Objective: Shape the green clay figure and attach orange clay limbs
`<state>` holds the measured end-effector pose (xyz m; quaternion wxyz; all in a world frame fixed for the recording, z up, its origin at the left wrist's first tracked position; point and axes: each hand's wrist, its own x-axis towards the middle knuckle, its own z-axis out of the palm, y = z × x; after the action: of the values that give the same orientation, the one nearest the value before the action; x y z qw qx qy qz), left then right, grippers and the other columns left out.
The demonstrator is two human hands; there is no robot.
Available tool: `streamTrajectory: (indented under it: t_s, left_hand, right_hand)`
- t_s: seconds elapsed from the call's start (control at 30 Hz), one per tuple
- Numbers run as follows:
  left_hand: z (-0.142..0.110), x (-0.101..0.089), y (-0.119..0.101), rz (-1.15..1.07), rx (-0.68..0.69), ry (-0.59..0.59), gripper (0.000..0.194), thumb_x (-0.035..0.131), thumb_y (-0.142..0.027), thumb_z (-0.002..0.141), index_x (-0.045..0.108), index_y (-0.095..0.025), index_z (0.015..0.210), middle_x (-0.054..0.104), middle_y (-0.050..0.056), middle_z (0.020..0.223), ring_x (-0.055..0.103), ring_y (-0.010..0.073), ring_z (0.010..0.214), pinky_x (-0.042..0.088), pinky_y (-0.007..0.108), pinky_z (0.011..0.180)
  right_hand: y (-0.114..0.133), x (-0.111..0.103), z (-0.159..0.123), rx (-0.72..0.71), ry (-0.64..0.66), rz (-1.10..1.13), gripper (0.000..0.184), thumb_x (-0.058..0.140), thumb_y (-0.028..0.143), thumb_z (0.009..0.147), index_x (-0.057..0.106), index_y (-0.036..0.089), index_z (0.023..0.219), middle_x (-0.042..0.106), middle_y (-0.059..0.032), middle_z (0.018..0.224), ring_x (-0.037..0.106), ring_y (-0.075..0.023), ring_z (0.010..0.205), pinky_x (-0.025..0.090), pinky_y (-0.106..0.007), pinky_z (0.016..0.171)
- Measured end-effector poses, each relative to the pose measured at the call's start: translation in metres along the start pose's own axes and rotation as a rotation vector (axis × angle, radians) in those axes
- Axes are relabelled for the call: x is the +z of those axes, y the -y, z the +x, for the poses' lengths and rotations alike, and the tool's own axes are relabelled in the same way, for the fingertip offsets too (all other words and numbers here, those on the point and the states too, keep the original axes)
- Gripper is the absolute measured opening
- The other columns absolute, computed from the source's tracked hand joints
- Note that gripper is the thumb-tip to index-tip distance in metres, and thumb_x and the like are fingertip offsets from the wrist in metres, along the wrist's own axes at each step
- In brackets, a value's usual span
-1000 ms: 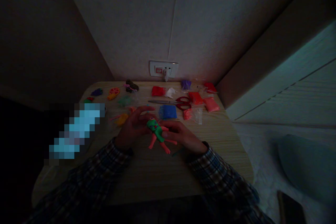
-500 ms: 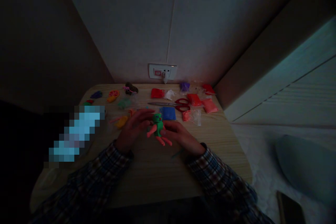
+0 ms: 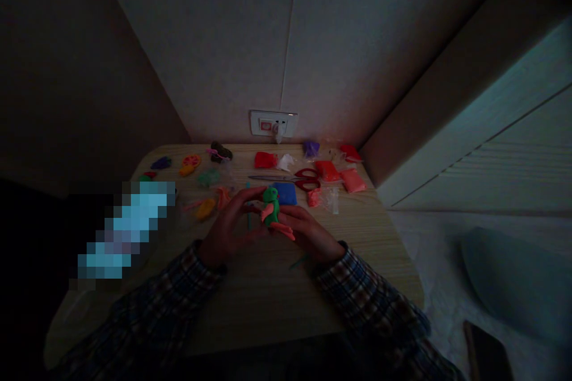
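A small clay figure (image 3: 270,213) has a green head and body and pink limbs, and is turned sideways over the table. My right hand (image 3: 311,231) holds it from the right, fingers and thumb closed on the body. To its left is my left hand (image 3: 227,228), fingers apart and curved around that side; the fingertips are close to the figure's head, and whether they touch is unclear. Just behind the figure lies a blue clay packet (image 3: 285,193). Red-handled scissors (image 3: 307,180) rest beyond it. A thin teal stick (image 3: 298,262) lies beside my right wrist.
Packets of red clay (image 3: 266,159), orange clay (image 3: 328,171), pink clay (image 3: 353,180) and purple clay (image 3: 311,149) line the back of the wooden table (image 3: 268,303). Yellow clay (image 3: 205,209) lies left. A lit, blurred-out screen (image 3: 129,232) stands at the left edge. A wall socket (image 3: 273,124) is behind.
The clay figure has turned from facing me to sideways, facing right. My left thumb has dropped lower and away from it. The view has shifted slightly.
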<state>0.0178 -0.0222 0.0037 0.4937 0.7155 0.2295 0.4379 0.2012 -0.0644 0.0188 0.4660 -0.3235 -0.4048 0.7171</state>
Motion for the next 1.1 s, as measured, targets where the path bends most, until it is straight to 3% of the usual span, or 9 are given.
streamTrajectory:
  t_s: [0.17,0.33,0.73,0.87,1.0,1.1]
  left_hand:
    - [0.0,0.0029,-0.0026,0.091,0.007,-0.049,0.058,0.079,-0.03,0.073,0.058,-0.025,0.128,0.06,0.012,0.124,0.061,0.0286,0.11,0.057,0.043,0.088]
    - [0.0007,-0.0001,-0.0026,0.141,0.054,-0.055,0.054,0.078,-0.028,0.074,0.06,-0.028,0.125,0.064,0.008,0.118,0.061,0.0256,0.107,0.056,0.04,0.085]
    - [0.001,-0.0011,-0.0085,0.15,0.046,-0.05,0.043,0.074,-0.033,0.076,0.064,-0.026,0.118,0.066,0.009,0.113,0.063,0.029,0.1,0.057,0.045,0.081]
    - [0.0018,-0.0014,-0.0101,0.115,0.037,0.002,0.047,0.075,-0.035,0.076,0.063,-0.028,0.121,0.065,0.01,0.116,0.062,0.0289,0.104,0.058,0.043,0.083]
    - [0.0011,-0.0014,-0.0097,0.062,0.002,0.031,0.059,0.079,-0.031,0.074,0.058,-0.033,0.129,0.065,0.006,0.124,0.065,0.0248,0.1,0.058,0.04,0.086]
    - [0.0008,-0.0027,-0.0084,0.045,-0.038,0.033,0.063,0.08,-0.026,0.073,0.056,-0.035,0.131,0.062,0.005,0.13,0.064,0.0253,0.108,0.057,0.038,0.089]
  right_hand:
    - [-0.0037,-0.0018,0.0001,0.027,0.042,-0.08,0.038,0.073,0.052,0.075,0.076,0.02,0.095,0.071,-0.003,0.09,0.062,-0.0198,0.089,0.045,-0.033,0.09]
    - [-0.0044,-0.0045,0.0002,0.001,0.063,-0.145,0.036,0.069,0.052,0.08,0.075,0.021,0.095,0.07,-0.0024,0.09,0.061,-0.0185,0.088,0.045,-0.03,0.087]
    - [0.0002,-0.0032,0.0001,-0.037,0.061,-0.173,0.03,0.076,0.047,0.074,0.074,0.02,0.089,0.069,-0.0013,0.087,0.06,-0.0189,0.088,0.046,-0.031,0.087]
    - [-0.0024,-0.0045,0.0001,-0.036,0.021,-0.141,0.033,0.079,0.047,0.07,0.074,0.021,0.089,0.069,-0.0017,0.091,0.061,-0.0194,0.089,0.046,-0.033,0.088]
    - [-0.0015,-0.005,-0.0007,-0.026,0.024,-0.125,0.033,0.075,0.048,0.074,0.072,0.02,0.092,0.07,-0.0023,0.091,0.061,-0.0198,0.09,0.045,-0.033,0.088]
    - [0.0013,-0.0049,-0.001,-0.044,0.017,-0.161,0.032,0.072,0.048,0.077,0.071,0.02,0.092,0.069,-0.0026,0.092,0.061,-0.0198,0.092,0.044,-0.033,0.088]
